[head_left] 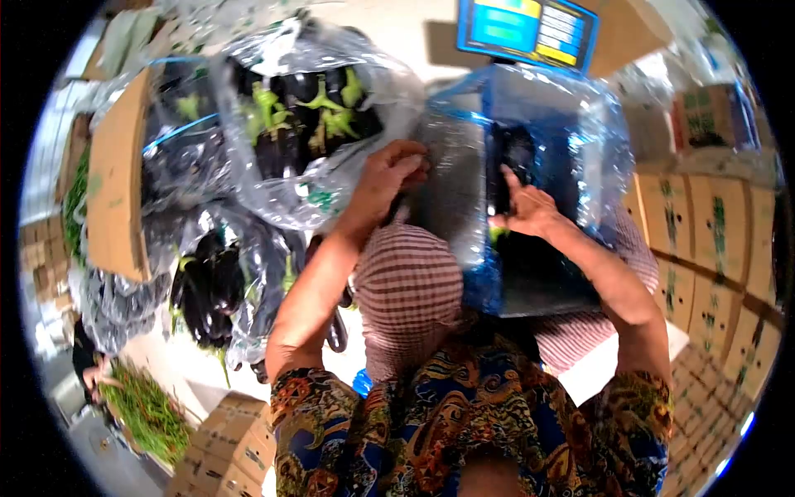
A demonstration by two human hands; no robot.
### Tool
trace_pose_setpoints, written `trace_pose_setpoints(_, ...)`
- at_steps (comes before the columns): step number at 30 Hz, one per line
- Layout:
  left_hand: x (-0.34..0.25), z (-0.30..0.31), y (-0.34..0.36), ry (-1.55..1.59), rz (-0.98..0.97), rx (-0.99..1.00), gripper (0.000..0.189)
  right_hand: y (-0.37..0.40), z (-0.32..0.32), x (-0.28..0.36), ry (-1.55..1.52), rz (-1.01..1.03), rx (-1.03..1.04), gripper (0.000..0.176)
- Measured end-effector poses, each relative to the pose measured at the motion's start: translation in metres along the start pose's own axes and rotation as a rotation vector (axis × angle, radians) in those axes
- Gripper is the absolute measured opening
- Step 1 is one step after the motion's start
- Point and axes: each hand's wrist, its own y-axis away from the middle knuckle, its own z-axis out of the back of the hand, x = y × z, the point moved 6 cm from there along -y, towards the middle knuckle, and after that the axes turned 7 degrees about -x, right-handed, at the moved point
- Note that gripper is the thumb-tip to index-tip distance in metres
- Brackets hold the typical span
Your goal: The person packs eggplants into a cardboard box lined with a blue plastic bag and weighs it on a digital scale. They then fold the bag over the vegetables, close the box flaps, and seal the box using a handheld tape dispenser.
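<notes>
My right hand (530, 207) is inside a dark crate (538, 294) lined with clear blue plastic (609, 132). Its index finger stretches along a dark eggplant (503, 195), and the thumb lies by the green stem end. A further dark eggplant (519, 147) lies toward the crate's far end. At the crate's left side is my left hand (391, 178), its fingers curled beside the plastic liner; whatever they hold is hidden. Left of that hand, an open clear bag (310, 195) contains several eggplants (286, 157) with green caps.
More eggplants (211, 286) lie in plastic on the left, near a cardboard flap (118, 178). A lit display (528, 31) stands behind the crate. Stacked cardboard boxes (691, 215) line the right side. Green produce (145, 410) and another person's hand (97, 373) show at lower left.
</notes>
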Motion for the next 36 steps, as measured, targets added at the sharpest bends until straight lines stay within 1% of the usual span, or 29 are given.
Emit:
trace_pose_setpoints(1, -0.006, 0.007, 0.002, -0.011, -0.017, -0.029, 0.029, 0.001, 0.001, 0.000, 0.026, -0.012, 0.010, 0.112)
trace_pose_setpoints(2, -0.016, 0.019, 0.002, -0.043, -0.068, -0.143, 0.028, 0.002, 0.001, 0.001, 0.081, -0.009, 0.000, 0.111)
trace_pose_setpoints(3, -0.022, 0.038, -0.003, -0.156, -0.090, -0.298, 0.026, 0.005, 0.000, 0.001, 0.135, -0.011, -0.014, 0.111)
trace_pose_setpoints(4, -0.023, 0.066, -0.014, -0.286, -0.234, -0.439, 0.028, 0.009, 0.001, 0.003, 0.155, 0.008, -0.033, 0.111)
trace_pose_setpoints(5, -0.027, 0.093, -0.024, -0.412, -0.376, -0.575, 0.030, 0.013, 0.003, 0.005, 0.158, -0.003, -0.001, 0.108)
trace_pose_setpoints(7, -0.049, 0.127, -0.038, -0.570, -0.429, -0.831, 0.040, 0.013, 0.001, -0.003, 0.017, 0.040, -0.063, 0.099)
trace_pose_setpoints(8, -0.044, 0.147, -0.060, -0.589, -0.466, -0.873, 0.053, 0.010, -0.003, -0.008, -0.022, 0.043, -0.086, 0.093)
trace_pose_setpoints(9, -0.053, 0.153, -0.073, -0.796, -0.450, -0.963, 0.068, 0.010, -0.003, -0.009, -0.080, 0.047, -0.104, 0.089)
trace_pose_setpoints(11, -0.061, 0.163, -0.104, -0.919, -0.390, -1.012, 0.083, 0.009, -0.004, -0.010, -0.103, -0.007, -0.067, 0.086)
trace_pose_setpoints(12, -0.064, 0.168, -0.117, -0.941, -0.314, -1.024, 0.087, 0.009, -0.001, -0.007, -0.084, -0.045, -0.030, 0.085)
trace_pose_setpoints(13, -0.063, 0.173, -0.132, -0.947, -0.177, -0.998, 0.086, 0.008, -0.004, -0.009, -0.093, -0.008, -0.053, 0.086)
trace_pose_setpoints(15, -0.066, 0.174, -0.146, -0.910, -0.073, -1.062, 0.089, 0.006, -0.004, -0.009, -0.114, 0.067, -0.102, 0.089)
trace_pose_setpoints(16, -0.068, 0.175, -0.146, -0.931, -0.077, -1.099, 0.084, 0.006, -0.005, -0.012, -0.143, 0.066, -0.081, 0.085)
trace_pose_setpoints(19, -0.065, 0.180, -0.144, -0.630, -0.227, -0.975, 0.072, 0.005, -0.010, -0.018, -0.095, 0.069, -0.053, 0.082)
trace_pose_setpoints(20, -0.034, 0.202, -0.163, -0.198, -0.189, -0.842, 0.051, 0.006, -0.012, -0.021, -0.058, 0.095, -0.059, 0.080)
trace_pose_setpoints(21, -0.055, 0.169, -0.114, 0.035, 0.176, -0.610, 0.047, 0.007, -0.014, -0.023, -0.019, 0.122, -0.062, 0.079)
trace_pose_setpoints(23, -0.053, 0.152, -0.067, 0.391, 0.154, -0.457, 0.041, 0.006, -0.013, -0.023, 0.023, 0.178, -0.073, 0.075)
trace_pose_setpoints(25, -0.039, 0.159, -0.025, 0.479, 0.112, -0.477, 0.038, 0.007, -0.012, -0.022, 0.105, 0.219, -0.081, 0.069)
trace_pose_setpoints(26, -0.032, 0.164, -0.005, 0.468, 0.118, -0.379, 0.042, 0.011, -0.003, -0.016, 0.087, 0.205, -0.072, 0.063)
trace_pose_setpoints(27, -0.036, 0.156, 0.019, 0.470, 0.109, -0.345, 0.048, 0.016, 0.008, -0.006, 0.062, 0.208, -0.066, 0.056)
trace_pose_setpoints(29, -0.043, 0.149, 0.049, 0.430, -0.027, -0.263, 0.056, 0.026, 0.026, 0.007, -0.024, 0.298, -0.125, 0.049)
trace_pose_setpoints(30, -0.048, 0.145, 0.060, 0.443, -0.052, -0.234, 0.061, 0.032, 0.035, 0.014, -0.083, 0.324, -0.189, 0.044)
trace_pose_setpoints(31, -0.055, 0.140, 0.070, 0.447, -0.093, -0.209, 0.063, 0.038, 0.045, 0.020, -0.144, 0.282, -0.167, 0.043)
trace_pose_setpoints(33, -0.076, 0.123, 0.083, 0.418, -0.162, -0.135, 0.064, 0.051, 0.065, 0.034, -0.377, 0.385, -0.196, 0.047)
trace_pose_setpoints(34, -0.088, 0.115, 0.086, 0.328, -0.210, -0.171, 0.070, 0.056, 0.074, 0.040, -0.523, 0.312, -0.104, 0.047)
trace_pose_setpoints(35, -0.105, 0.101, 0.093, 0.174, -0.299, -0.240, 0.082, 0.055, 0.071, 0.042, -0.749, 0.349, 0.000, 0.046)
trace_pose_setpoints(36, -0.126, 0.084, 0.096, 0.041, -0.391, -0.228, 0.088, 0.055, 0.071, 0.043, -0.939, 0.361, 0.092, 0.054)
